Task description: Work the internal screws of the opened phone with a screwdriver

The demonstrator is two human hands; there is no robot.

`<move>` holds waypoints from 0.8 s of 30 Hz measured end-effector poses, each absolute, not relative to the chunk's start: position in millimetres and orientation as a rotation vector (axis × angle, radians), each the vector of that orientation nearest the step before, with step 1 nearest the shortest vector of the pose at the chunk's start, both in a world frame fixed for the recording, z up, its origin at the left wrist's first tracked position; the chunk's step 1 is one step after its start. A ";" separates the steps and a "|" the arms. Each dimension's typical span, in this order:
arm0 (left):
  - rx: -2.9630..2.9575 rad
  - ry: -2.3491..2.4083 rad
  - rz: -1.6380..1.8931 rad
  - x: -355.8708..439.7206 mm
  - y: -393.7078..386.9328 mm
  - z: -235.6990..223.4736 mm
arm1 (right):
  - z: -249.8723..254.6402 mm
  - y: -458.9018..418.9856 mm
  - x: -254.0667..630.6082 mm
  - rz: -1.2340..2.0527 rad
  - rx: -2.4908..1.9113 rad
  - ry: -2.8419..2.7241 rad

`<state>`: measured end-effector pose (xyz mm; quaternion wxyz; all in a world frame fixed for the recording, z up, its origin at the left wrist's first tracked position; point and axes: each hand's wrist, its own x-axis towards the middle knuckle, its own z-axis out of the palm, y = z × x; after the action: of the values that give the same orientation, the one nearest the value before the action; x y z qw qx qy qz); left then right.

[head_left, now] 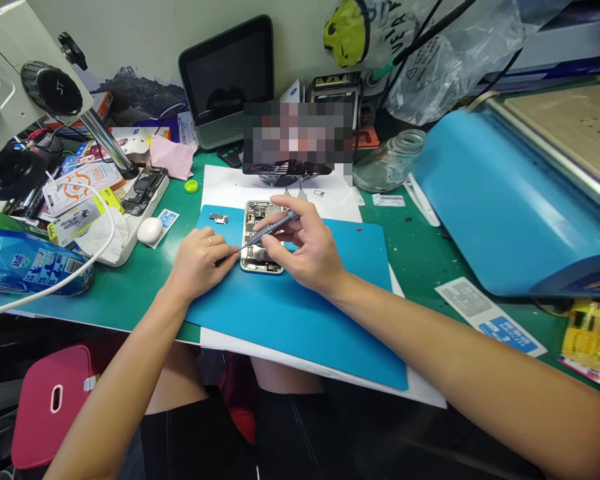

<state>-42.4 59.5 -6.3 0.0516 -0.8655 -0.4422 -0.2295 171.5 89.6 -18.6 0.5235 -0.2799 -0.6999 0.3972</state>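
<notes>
An opened smartphone (pixel 263 257) lies on a blue mat (pixel 300 313), its inner parts exposed. My right hand (pixel 307 250) is closed around a slim grey precision screwdriver (pixel 275 228), held slanted over the phone, with its tip pointing down towards the left edge. Beside that edge my left hand (pixel 203 263) rests on the mat, fingers pinched on a thin dark tool (pixel 225 258). The kind of that tool is mostly hidden by the fingers. A small metal phone part (pixel 219 219) sits on the mat, up and left of the phone.
A microscope (pixel 50 87) stands at the left, near a blue refill pouch (pixel 30 263) and a white cable. Behind are a smart display (pixel 227 73) and a blurred screen. A glass jar (pixel 390 160) and a large blue-covered machine (pixel 500 200) occupy the right.
</notes>
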 end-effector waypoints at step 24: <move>-2.620 -1.374 -0.784 -40.4 60.1 -5.1 | -23.7 92.7 172.5 0.951 -0.675 -1.625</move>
<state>-40.4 60.1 -5.1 0.0405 -0.8552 -0.4487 -0.2561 172.5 92.7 -23.7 0.5402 -0.2841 -0.6837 0.4000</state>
